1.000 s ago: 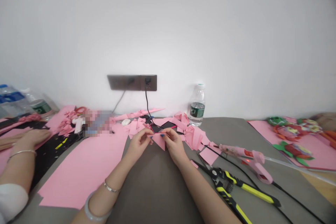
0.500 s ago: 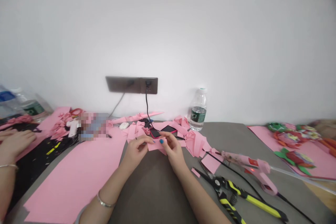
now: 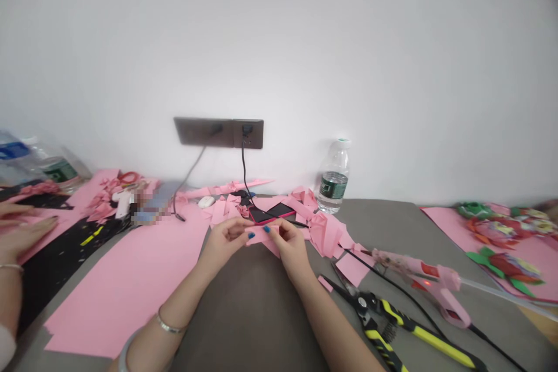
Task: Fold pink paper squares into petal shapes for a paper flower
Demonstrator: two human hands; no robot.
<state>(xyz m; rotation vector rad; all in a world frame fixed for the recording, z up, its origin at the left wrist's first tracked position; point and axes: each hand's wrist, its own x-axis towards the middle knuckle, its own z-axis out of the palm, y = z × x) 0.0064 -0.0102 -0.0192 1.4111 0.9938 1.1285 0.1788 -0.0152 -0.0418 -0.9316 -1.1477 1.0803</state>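
A small piece of pink paper (image 3: 260, 236) is pinched between my two hands above the grey table. My left hand (image 3: 229, 239) grips its left side, thumb and fingers pressed together. On the other side, my right hand (image 3: 288, 241) pinches it with the thumb on top. Just behind the fingers lies a dark phone with a pink edge (image 3: 271, 213). Crumpled and folded pink paper (image 3: 325, 232) spreads to the right of my right hand. Large pink sheets (image 3: 131, 285) lie beside my left forearm.
Black-and-yellow scissors (image 3: 370, 308) and a pink glue gun (image 3: 431, 279) with its red light on lie to the right. A water bottle (image 3: 333, 177) stands by the wall. Paper flowers (image 3: 505, 264) lie far right. Another person's hand (image 3: 26, 235) works on pink paper at far left.
The view has shifted slightly. My fingers have moved a little along the pink paper, the left thumb now showing on top. The other person's hands have shifted on their paper.
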